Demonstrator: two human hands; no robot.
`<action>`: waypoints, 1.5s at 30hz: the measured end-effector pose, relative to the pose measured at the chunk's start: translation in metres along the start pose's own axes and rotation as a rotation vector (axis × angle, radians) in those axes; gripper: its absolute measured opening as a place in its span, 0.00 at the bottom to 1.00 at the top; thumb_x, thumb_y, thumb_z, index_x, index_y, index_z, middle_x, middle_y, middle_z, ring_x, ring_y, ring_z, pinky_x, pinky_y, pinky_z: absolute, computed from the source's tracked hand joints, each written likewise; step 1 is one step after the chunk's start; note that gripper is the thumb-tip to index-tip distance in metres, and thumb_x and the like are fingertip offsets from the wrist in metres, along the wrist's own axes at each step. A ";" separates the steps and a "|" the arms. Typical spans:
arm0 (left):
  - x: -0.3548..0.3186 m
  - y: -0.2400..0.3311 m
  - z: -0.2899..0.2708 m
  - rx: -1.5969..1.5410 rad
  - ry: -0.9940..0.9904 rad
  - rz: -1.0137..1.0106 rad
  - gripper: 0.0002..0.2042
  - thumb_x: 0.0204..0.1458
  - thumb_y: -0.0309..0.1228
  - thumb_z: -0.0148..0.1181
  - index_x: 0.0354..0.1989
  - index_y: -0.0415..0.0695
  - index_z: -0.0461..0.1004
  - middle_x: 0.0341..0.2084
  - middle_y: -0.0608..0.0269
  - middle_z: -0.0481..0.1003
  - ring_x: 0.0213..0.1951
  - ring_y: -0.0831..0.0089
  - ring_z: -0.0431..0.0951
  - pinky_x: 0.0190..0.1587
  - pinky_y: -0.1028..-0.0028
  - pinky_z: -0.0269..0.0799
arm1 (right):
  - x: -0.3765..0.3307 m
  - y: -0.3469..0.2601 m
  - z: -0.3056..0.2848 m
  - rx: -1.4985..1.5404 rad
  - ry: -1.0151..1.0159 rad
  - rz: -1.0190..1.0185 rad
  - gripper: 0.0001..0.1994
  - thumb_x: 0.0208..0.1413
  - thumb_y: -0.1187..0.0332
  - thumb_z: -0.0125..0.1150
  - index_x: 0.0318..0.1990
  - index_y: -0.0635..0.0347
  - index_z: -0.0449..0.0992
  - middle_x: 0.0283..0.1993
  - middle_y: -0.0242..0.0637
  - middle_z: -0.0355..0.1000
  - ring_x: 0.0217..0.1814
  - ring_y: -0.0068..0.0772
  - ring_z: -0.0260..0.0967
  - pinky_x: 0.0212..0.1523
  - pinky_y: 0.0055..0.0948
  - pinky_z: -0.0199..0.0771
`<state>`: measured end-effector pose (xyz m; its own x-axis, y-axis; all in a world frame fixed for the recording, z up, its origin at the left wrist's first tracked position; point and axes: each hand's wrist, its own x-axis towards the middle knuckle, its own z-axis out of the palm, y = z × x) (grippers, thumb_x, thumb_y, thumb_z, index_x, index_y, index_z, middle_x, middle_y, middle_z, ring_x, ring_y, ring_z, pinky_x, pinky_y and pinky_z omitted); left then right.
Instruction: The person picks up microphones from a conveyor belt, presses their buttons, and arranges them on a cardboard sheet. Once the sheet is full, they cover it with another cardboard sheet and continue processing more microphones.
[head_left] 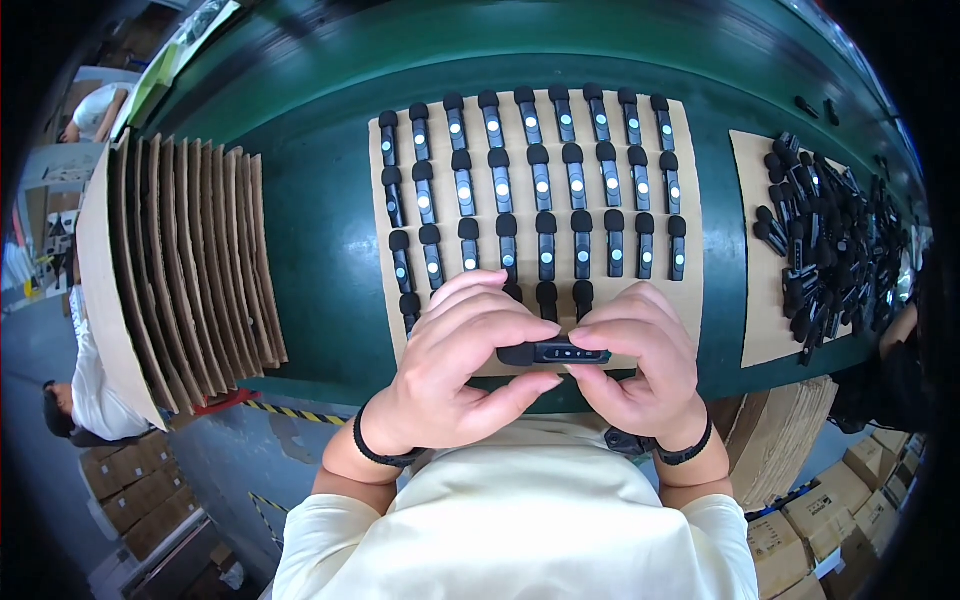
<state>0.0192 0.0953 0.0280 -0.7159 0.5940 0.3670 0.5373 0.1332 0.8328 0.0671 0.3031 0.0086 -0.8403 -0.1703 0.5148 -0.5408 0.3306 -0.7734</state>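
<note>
Close in front of me I hold a small black wireless microphone point(568, 353) sideways, its foam tip to the left and a row of small marks on its face. The foam end lies between the thumb and forefinger of my left hand point(455, 360). My right hand point(645, 360) pinches the other end between thumb and forefinger. Beneath my hands is a cardboard sheet point(690, 300) bearing rows of like microphones, foam tips away from me, most with a pale round spot. My hands partly hide the nearest row.
Cardboard sheets point(190, 270) stand on edge in a stack at the left of the green table point(320, 230). A heap of loose microphones point(825, 250) lies on another cardboard sheet point(755, 280) at the right. Cartons point(815, 515) stand below right. Other people are at the left and right edges.
</note>
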 end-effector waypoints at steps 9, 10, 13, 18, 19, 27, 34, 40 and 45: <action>-0.002 -0.005 0.004 0.112 0.023 -0.003 0.16 0.43 0.26 0.71 0.41 0.40 0.77 0.34 0.59 0.78 0.38 0.62 0.78 0.56 0.55 0.67 | 0.001 0.002 -0.001 0.013 0.020 -0.013 0.13 0.48 0.73 0.70 0.41 0.59 0.76 0.39 0.37 0.75 0.34 0.34 0.70 0.36 0.30 0.64; -0.001 -0.005 0.005 0.104 0.011 -0.009 0.15 0.43 0.26 0.70 0.41 0.40 0.77 0.34 0.58 0.78 0.38 0.62 0.78 0.57 0.54 0.66 | 0.001 0.001 -0.001 0.013 0.021 -0.012 0.13 0.48 0.73 0.70 0.41 0.59 0.76 0.39 0.37 0.75 0.34 0.34 0.70 0.36 0.30 0.64; 0.001 -0.005 0.011 0.089 -0.016 -0.020 0.13 0.43 0.24 0.69 0.39 0.39 0.77 0.35 0.56 0.79 0.39 0.61 0.78 0.60 0.52 0.63 | 0.002 -0.001 0.000 0.097 0.039 0.020 0.11 0.49 0.73 0.69 0.41 0.59 0.76 0.39 0.38 0.75 0.36 0.33 0.70 0.38 0.30 0.65; 0.000 -0.007 0.017 0.111 -0.035 0.005 0.14 0.41 0.24 0.69 0.39 0.42 0.76 0.37 0.61 0.78 0.42 0.62 0.77 0.59 0.54 0.63 | 0.001 -0.001 0.002 0.067 0.036 -0.007 0.10 0.51 0.73 0.68 0.41 0.60 0.76 0.39 0.39 0.75 0.35 0.34 0.70 0.38 0.31 0.67; -0.001 -0.008 0.018 0.117 -0.042 0.012 0.15 0.41 0.24 0.69 0.39 0.42 0.76 0.37 0.60 0.77 0.43 0.61 0.77 0.60 0.54 0.62 | 0.000 -0.002 0.002 0.053 0.036 -0.014 0.10 0.51 0.73 0.67 0.41 0.60 0.76 0.39 0.39 0.75 0.34 0.35 0.70 0.37 0.31 0.68; -0.001 -0.009 0.015 0.158 -0.117 -0.001 0.12 0.44 0.26 0.68 0.39 0.40 0.76 0.38 0.57 0.78 0.43 0.58 0.78 0.59 0.56 0.64 | -0.017 -0.001 -0.007 0.040 -0.005 0.047 0.11 0.51 0.74 0.66 0.42 0.61 0.75 0.39 0.41 0.75 0.35 0.39 0.73 0.37 0.33 0.72; -0.008 -0.011 0.004 0.136 -0.092 -0.053 0.14 0.42 0.23 0.69 0.40 0.40 0.77 0.40 0.56 0.77 0.42 0.57 0.77 0.51 0.61 0.70 | -0.057 0.009 -0.032 -0.188 -0.006 0.204 0.14 0.46 0.77 0.67 0.41 0.60 0.74 0.42 0.42 0.76 0.39 0.42 0.75 0.40 0.35 0.74; -0.012 -0.013 0.002 0.137 -0.086 -0.069 0.13 0.42 0.21 0.68 0.39 0.39 0.77 0.40 0.55 0.77 0.41 0.58 0.77 0.46 0.64 0.72 | -0.085 0.011 -0.028 -0.522 -0.203 0.132 0.10 0.43 0.76 0.65 0.36 0.58 0.75 0.48 0.38 0.74 0.47 0.42 0.73 0.44 0.36 0.73; -0.015 -0.012 0.000 0.122 -0.091 -0.093 0.10 0.48 0.24 0.66 0.38 0.36 0.76 0.39 0.52 0.78 0.42 0.59 0.77 0.49 0.65 0.72 | -0.090 0.012 -0.024 -0.554 -0.273 0.144 0.06 0.45 0.75 0.63 0.33 0.58 0.76 0.49 0.36 0.72 0.52 0.41 0.70 0.49 0.35 0.71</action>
<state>0.0234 0.0845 0.0127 -0.7250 0.6430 0.2469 0.5244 0.2830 0.8031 0.1372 0.3447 -0.0382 -0.9222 -0.2945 0.2507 -0.3829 0.7870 -0.4838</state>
